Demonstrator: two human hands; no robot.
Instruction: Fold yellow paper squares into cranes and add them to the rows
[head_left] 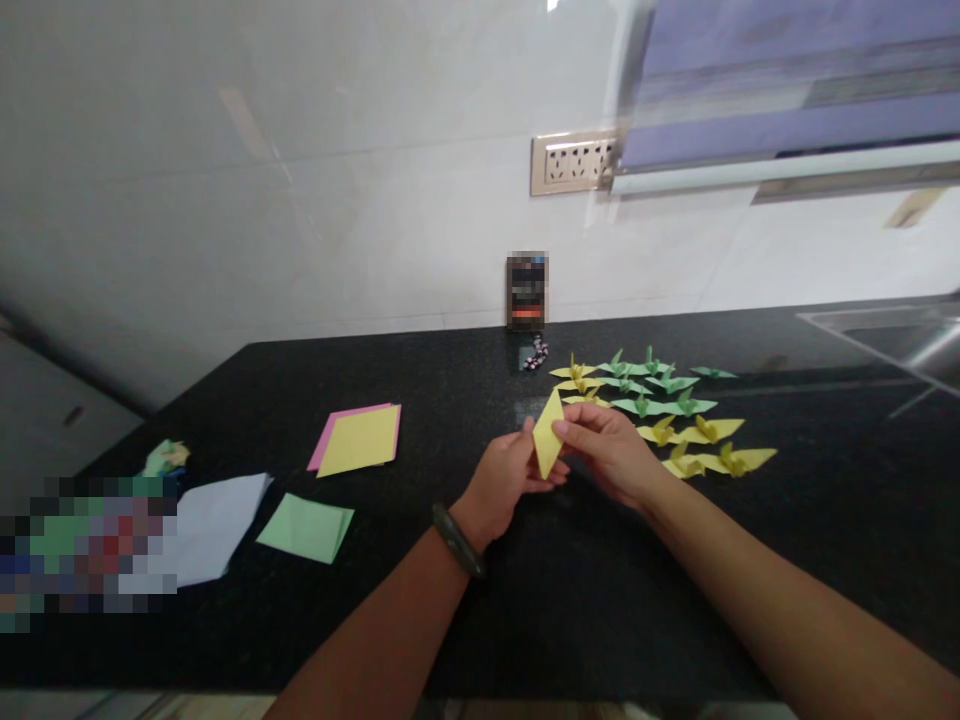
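A yellow piece of folded paper, shaped like a narrow diamond, is held upright between both hands above the dark counter. My left hand pinches its left edge, with a dark bangle around the wrist. Thumb and fingers of my right hand close on its right edge. Just beyond and to the right of the hands stand several folded paper cranes, among them a yellow crane and a green crane. Part of the nearest rows is hidden behind my right hand.
Yellow and pink paper squares lie left on the black counter. Nearer are green paper and white sheets. A blurred upright device leans on the wall below a socket panel. A sink edge shows far right.
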